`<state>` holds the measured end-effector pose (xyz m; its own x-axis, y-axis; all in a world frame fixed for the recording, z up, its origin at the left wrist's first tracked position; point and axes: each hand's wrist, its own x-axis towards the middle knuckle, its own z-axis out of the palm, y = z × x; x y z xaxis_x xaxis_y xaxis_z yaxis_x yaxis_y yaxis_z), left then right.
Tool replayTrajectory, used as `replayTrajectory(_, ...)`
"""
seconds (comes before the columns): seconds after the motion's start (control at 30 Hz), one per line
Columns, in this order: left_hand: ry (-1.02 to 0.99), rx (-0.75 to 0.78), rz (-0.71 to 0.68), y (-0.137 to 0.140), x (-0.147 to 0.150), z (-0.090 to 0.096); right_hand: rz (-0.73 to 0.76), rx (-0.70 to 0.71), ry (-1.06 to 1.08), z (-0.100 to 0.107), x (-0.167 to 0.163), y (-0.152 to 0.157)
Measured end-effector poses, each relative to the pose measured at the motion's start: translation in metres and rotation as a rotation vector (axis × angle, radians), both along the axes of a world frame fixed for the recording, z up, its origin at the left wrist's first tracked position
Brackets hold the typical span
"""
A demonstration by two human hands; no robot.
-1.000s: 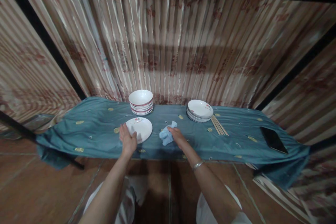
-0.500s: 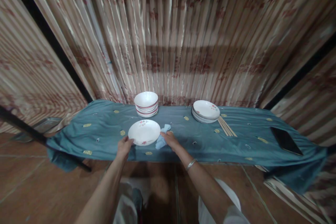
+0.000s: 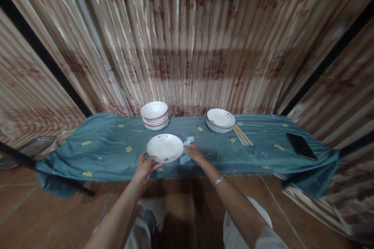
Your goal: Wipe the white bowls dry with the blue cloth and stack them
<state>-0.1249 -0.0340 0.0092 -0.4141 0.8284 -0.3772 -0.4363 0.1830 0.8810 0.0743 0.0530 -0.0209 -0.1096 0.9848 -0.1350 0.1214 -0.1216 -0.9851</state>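
A white plate (image 3: 165,148) with red flowers is held near the front edge of the cloth-covered table. My left hand (image 3: 146,166) grips its near left rim, thumb on top and fingers underneath. At the plate's right side, my right hand (image 3: 193,152) is closed on a light blue cloth (image 3: 184,158), close against the rim. Behind the plate stands a stack of white bowls (image 3: 154,116) with red bands. A stack of flowered plates (image 3: 220,120) sits farther right, with several chopsticks (image 3: 243,135) lying beside it.
A black phone (image 3: 300,146) lies at the right end of the teal tablecloth (image 3: 111,155). Dark metal posts (image 3: 46,52) rise at both sides, and a dark beam crosses overhead. Pleated curtains hang behind. A metal tray (image 3: 37,146) is low on the left.
The plate has lifted slightly off the cloth and tilted, and my left hand has slid further under its rim. The view has shifted a little to the right.
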Motion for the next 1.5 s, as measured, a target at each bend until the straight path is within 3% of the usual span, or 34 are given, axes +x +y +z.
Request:
replayTrajectory(0.13, -0.020, 0.007, -0.068, 0.005, 0.027, -0.001, -0.038, 0.130, -0.339, 0.026, 0.026, -0.007)
replayTrajectory(0.23, -0.031, 0.029, -0.107, 0.010, 0.048, -0.006, 0.124, 0.372, -0.847, 0.038, 0.036, -0.019)
replayTrajectory(0.3, -0.042, 0.037, -0.126, 0.014, 0.060, -0.008, 0.267, 0.416, -1.039, 0.040, 0.039, -0.026)
replayTrajectory(0.4, -0.055, 0.060, -0.172, 0.017, 0.073, -0.009, 0.353, 0.362, -1.116, 0.039, 0.046, -0.029)
replayTrajectory(0.73, -0.010, 0.095, -0.259, 0.021, 0.096, -0.003, 0.291, 0.369, -1.255, 0.021, 0.064, -0.015)
replayTrajectory(1.0, 0.006, 0.111, -0.331, 0.017, 0.105, 0.000, 0.100, 0.389, -1.159, 0.014, 0.055, 0.020)
replayTrajectory(1.13, -0.027, 0.090, -0.313, 0.018, 0.108, 0.000, 0.026, 0.521, -0.944, 0.015, 0.032, 0.030)
replayTrajectory(1.3, -0.029, 0.114, -0.285, 0.017, 0.110, 0.000, 0.094, 0.625, -0.644, 0.026, 0.008, 0.022)
replayTrajectory(1.5, 0.005, 0.088, -0.354, 0.014, 0.111, -0.005, 0.226, 0.556, -0.273, 0.027, 0.006, 0.003)
